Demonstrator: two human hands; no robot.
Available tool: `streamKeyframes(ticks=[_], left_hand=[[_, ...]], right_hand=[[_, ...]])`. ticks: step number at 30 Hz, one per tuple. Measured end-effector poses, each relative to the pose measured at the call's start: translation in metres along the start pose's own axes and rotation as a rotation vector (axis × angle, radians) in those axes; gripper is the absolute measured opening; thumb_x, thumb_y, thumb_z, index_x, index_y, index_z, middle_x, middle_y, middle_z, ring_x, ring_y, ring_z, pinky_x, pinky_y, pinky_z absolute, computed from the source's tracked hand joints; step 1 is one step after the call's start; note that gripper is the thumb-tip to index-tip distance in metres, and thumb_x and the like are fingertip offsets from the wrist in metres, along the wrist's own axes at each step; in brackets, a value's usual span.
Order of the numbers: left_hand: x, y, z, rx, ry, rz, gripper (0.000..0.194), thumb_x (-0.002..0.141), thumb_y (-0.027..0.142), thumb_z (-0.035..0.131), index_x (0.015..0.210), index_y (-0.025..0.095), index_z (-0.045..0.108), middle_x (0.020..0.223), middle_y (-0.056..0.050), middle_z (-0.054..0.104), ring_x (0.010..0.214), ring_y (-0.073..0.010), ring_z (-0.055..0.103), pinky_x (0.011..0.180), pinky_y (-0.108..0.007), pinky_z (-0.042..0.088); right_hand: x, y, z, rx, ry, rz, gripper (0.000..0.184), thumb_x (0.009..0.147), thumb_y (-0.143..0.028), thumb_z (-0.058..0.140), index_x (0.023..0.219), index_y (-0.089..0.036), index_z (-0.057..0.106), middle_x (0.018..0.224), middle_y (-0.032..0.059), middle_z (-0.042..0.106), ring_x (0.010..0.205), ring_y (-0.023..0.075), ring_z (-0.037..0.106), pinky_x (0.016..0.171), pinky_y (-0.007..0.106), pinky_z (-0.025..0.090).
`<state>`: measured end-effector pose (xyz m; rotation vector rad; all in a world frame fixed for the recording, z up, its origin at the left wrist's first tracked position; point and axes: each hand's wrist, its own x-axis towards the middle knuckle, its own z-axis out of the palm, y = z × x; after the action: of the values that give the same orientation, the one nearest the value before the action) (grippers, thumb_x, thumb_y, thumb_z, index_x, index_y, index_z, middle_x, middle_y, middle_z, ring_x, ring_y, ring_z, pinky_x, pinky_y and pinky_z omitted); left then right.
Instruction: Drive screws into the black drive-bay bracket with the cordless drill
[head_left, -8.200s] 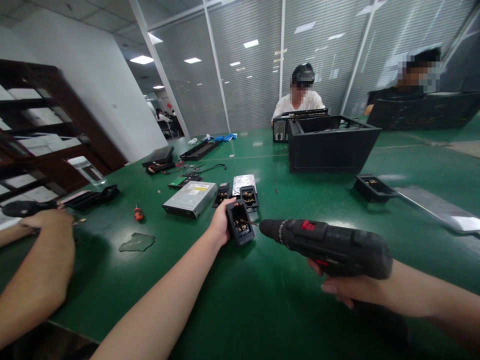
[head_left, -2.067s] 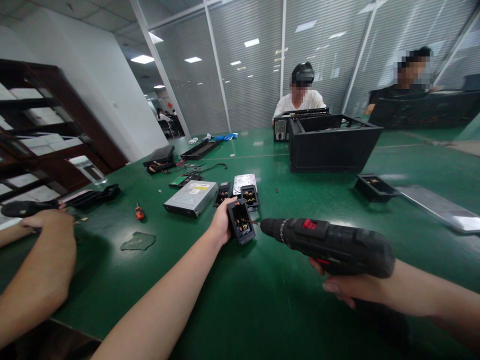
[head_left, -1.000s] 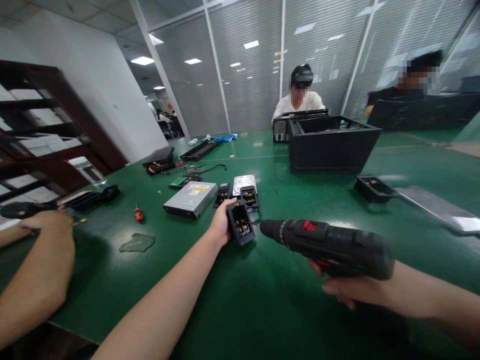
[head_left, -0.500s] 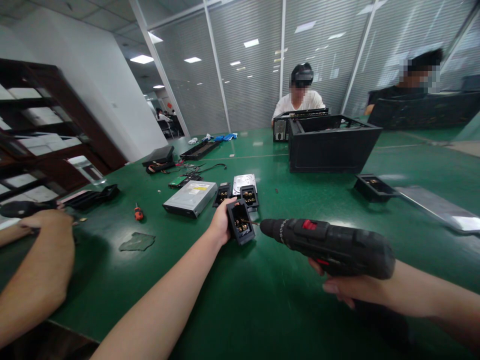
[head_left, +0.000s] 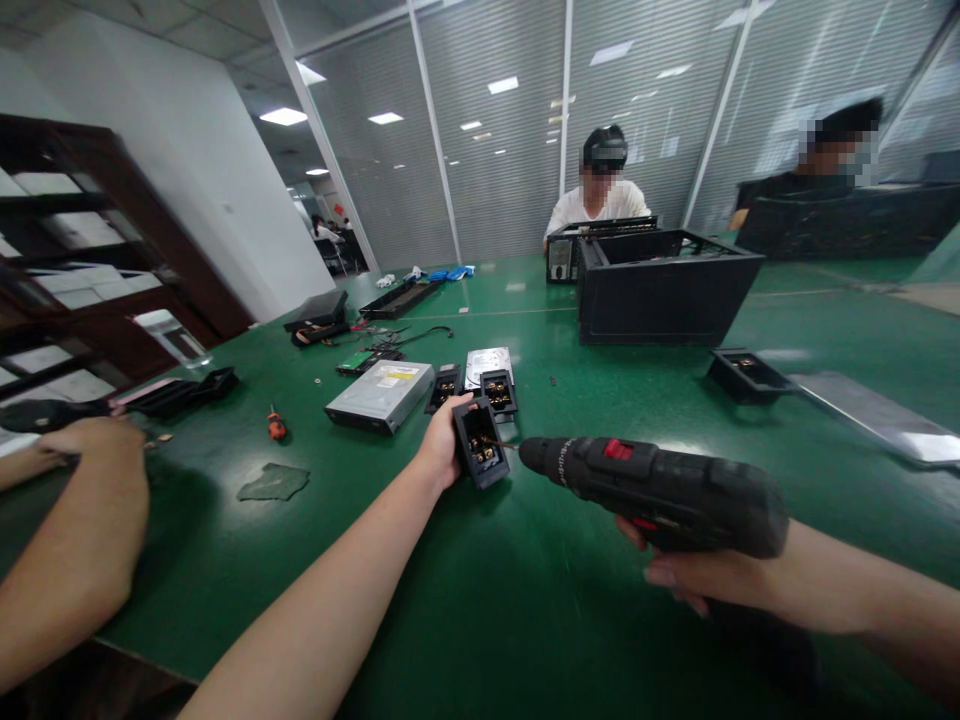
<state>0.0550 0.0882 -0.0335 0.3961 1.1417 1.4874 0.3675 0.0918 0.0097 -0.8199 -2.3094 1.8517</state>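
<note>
My left hand (head_left: 442,442) grips a small black box (head_left: 491,472) by its left side, its hollow front tilted toward the camera. Brass-coloured parts show inside the box. In my right hand (head_left: 697,575) is a black cordless drill (head_left: 660,490) with red switches, held level and pointing left. The drill's thin bit reaches into the box's opening; whether its tip touches a brass part I cannot tell. Just behind the held box lie two similar boxes, a left one (head_left: 445,388) and a right one (head_left: 499,393), beside a silver hard drive (head_left: 487,366).
An optical drive (head_left: 381,395), an orange screwdriver (head_left: 277,425) and a dark scrap (head_left: 274,483) lie to the left. A black computer case (head_left: 664,290) stands behind. Another black box (head_left: 750,372) and a metal plate (head_left: 877,410) are at right. A co-worker's arm (head_left: 90,530) reaches in at left.
Almost nothing differs. The drill has shifted very slightly left, its bit still inside the box, and both hands keep their hold.
</note>
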Motion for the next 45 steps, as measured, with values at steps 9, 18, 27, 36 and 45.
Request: streamKeyframes(ticks=[9, 18, 27, 36, 45], left_hand=[[-0.0004, 0.0, -0.0003, -0.008, -0.002, -0.005, 0.03, 0.07, 0.043, 0.06, 0.079, 0.015, 0.065, 0.07, -0.008, 0.068, 0.061, -0.0236, 0.063, 0.06, -0.04, 0.052], [-0.0003, -0.0001, -0.0005, 0.004, 0.007, -0.004, 0.029, 0.069, 0.043, 0.061, 0.08, 0.016, 0.065, 0.07, -0.008, 0.067, 0.06, -0.0237, 0.063, 0.06, -0.041, 0.052], [0.0003, 0.0002, -0.0008, -0.009, -0.001, -0.012, 0.032, 0.069, 0.044, 0.061, 0.083, 0.015, 0.066, 0.072, -0.009, 0.069, 0.062, -0.0249, 0.064, 0.059, -0.041, 0.052], [0.0001, -0.0003, -0.0004, -0.009, -0.004, -0.006, 0.031, 0.071, 0.043, 0.06, 0.083, 0.015, 0.066, 0.072, -0.009, 0.068, 0.063, -0.0248, 0.064, 0.059, -0.04, 0.052], [0.001, -0.0007, -0.0016, 0.001, -0.016, 0.003, 0.031, 0.069, 0.044, 0.061, 0.08, 0.016, 0.064, 0.07, -0.007, 0.067, 0.06, -0.0234, 0.063, 0.06, -0.04, 0.051]], right_hand=[[0.0002, 0.0002, 0.0008, 0.004, 0.004, -0.008, 0.027, 0.08, -0.036, 0.064, 0.098, -0.019, 0.054, 0.072, -0.0021, 0.056, 0.059, 0.0141, 0.056, 0.056, 0.028, 0.049], [-0.0012, -0.0023, 0.0003, -0.008, 0.006, -0.002, 0.023, 0.081, -0.033, 0.063, 0.097, -0.02, 0.054, 0.069, -0.0033, 0.055, 0.059, 0.0142, 0.057, 0.056, 0.028, 0.049], [0.0013, -0.0024, 0.0001, -0.001, -0.009, 0.006, 0.025, 0.081, -0.035, 0.063, 0.097, -0.019, 0.053, 0.068, -0.0033, 0.055, 0.059, 0.0141, 0.056, 0.056, 0.027, 0.048], [0.0002, -0.0044, 0.0006, 0.007, 0.009, 0.009, 0.022, 0.079, -0.033, 0.065, 0.093, -0.02, 0.055, 0.067, -0.0042, 0.055, 0.058, 0.014, 0.056, 0.056, 0.026, 0.048], [0.0006, -0.0059, 0.0002, -0.011, 0.013, 0.019, 0.02, 0.079, -0.033, 0.065, 0.092, -0.02, 0.055, 0.066, -0.0045, 0.056, 0.057, 0.0131, 0.056, 0.055, 0.025, 0.048]])
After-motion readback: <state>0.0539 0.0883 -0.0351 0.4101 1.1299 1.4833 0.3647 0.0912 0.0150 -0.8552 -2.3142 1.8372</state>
